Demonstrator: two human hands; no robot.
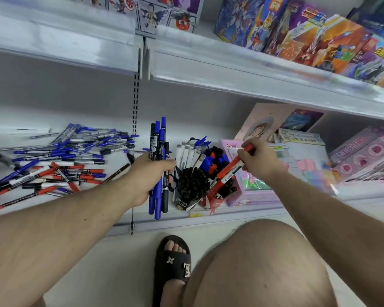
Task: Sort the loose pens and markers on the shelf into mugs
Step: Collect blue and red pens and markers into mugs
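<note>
My left hand (148, 173) grips an upright bundle of blue and black markers (159, 149) over the shelf's front edge. My right hand (258, 161) pinches a red marker (232, 166), tilted, its lower end just above the red mug (213, 202) that holds other red markers. Left of it stands a black mug (183, 201) packed with black-capped pens. Behind them are white pens (187, 155) and blue-and-black markers (215, 159), their holders hidden. A loose pile of blue, red and black pens (60, 160) lies spread on the white shelf (142, 222) to the left.
An upper shelf (208, 69) with colourful toy boxes (308, 34) overhangs the work area. Pink stationery boxes (297, 165) crowd the shelf right of the mugs. My knee (262, 264) and a sandalled foot (173, 260) are on the floor below.
</note>
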